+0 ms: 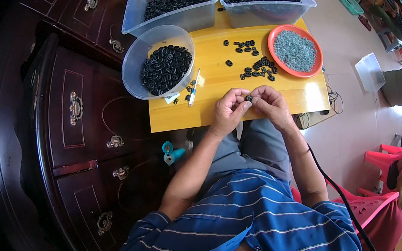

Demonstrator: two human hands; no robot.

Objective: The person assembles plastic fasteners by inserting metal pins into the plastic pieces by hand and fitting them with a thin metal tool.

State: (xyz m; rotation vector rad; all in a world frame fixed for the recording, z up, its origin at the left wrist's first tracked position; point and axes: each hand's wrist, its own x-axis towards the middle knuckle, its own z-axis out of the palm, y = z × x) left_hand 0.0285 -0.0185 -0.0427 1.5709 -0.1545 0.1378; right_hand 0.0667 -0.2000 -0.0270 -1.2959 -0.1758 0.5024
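A small black oval part [249, 98] is pinched between the fingertips of both hands, just above the table's near edge. My left hand [231, 108] closes on it from the left with thumb and fingers. From the other side, the bent fingers of my right hand [271, 103] meet it. Whether a pin is also between the fingertips is too small to tell. Loose black parts [259, 67] lie scattered beyond my hands. An orange-red bowl [320, 57] full of thin silvery metal pins [294, 51] stands to their right.
On the yellow table [216, 85] stand a round clear tub [129, 74] of black parts and, behind, two rectangular plastic bins [169, 25] of similar pieces. A white-and-blue pen-like tool [194, 89] lies near the tub. Dark wooden cabinets [64, 141] border the left; pink chairs [369, 208] are at right.
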